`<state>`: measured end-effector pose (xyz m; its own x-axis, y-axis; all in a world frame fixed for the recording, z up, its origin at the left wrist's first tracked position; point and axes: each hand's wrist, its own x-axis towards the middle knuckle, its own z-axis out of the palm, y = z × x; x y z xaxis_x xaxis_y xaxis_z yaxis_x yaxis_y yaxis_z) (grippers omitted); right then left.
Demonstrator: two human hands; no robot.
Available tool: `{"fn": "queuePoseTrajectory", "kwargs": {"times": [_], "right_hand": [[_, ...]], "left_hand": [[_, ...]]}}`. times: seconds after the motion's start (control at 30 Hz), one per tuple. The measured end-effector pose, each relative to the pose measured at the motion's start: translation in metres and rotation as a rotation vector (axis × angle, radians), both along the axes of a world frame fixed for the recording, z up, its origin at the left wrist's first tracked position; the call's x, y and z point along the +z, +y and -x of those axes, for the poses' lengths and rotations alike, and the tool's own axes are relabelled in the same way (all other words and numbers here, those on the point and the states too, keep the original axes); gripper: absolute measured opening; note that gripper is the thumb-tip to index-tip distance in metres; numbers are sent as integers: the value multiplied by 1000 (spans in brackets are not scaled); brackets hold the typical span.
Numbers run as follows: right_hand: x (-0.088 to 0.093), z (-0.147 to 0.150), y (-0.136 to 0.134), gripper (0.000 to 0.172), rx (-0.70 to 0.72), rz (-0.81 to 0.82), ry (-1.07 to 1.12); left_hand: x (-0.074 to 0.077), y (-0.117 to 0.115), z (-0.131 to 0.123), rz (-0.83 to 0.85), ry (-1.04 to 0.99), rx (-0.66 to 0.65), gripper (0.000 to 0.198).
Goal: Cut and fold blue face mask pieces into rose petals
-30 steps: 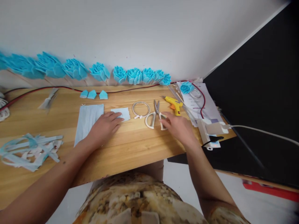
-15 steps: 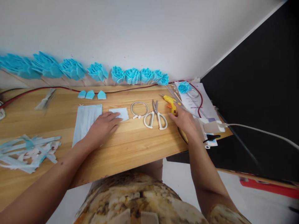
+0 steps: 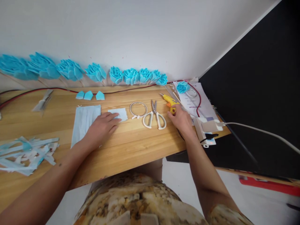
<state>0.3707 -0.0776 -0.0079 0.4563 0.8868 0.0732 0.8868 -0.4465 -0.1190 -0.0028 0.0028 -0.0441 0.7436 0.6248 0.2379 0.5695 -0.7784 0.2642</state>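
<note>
My left hand [image 3: 102,127] lies flat on the wooden table [image 3: 131,147], fingers spread, its fingertips on a small pale blue fabric piece [image 3: 119,113], beside a light blue face mask [image 3: 84,122]. My right hand [image 3: 181,120] curls around the handle of the yellow glue gun [image 3: 169,100]. White-handled scissors [image 3: 154,117] lie between the hands, with a white elastic loop [image 3: 137,110] just left of them.
A row of blue fabric roses [image 3: 93,72] leans on the wall, three small blue petals [image 3: 90,95] before them. Cut mask strips [image 3: 25,153] pile at the left. Papers with a blue rose [image 3: 182,87], a red cable [image 3: 58,89], a white power strip [image 3: 206,131] sit right.
My right hand left the scissors and moved right to the glue gun, closing on its handle. My left hand has stayed on the fabric piece.
</note>
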Motion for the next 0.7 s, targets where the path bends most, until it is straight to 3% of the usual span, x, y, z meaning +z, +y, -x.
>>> {"fn": "queuePoseTrajectory", "kwargs": {"times": [0.1, 0.23, 0.33, 0.43, 0.57, 0.7], "right_hand": [[0, 4, 10, 45, 28, 33, -50], [15, 1, 15, 53, 114, 103, -62], [31, -17, 18, 53, 123, 85, -58], [40, -43, 31, 43, 26, -23, -102], [36, -70, 65, 37, -42, 50, -101], [28, -79, 99, 52, -110, 115, -94]], "left_hand": [[-2, 1, 1, 11, -8, -1, 43], [-3, 1, 1, 22, -32, 2, 42], [-4, 1, 1, 14, -25, 3, 43], [-2, 0, 1, 6, -14, 1, 44], [-1, 0, 1, 13, -3, -6, 44], [-2, 0, 0, 13, -7, 5, 43]]}}
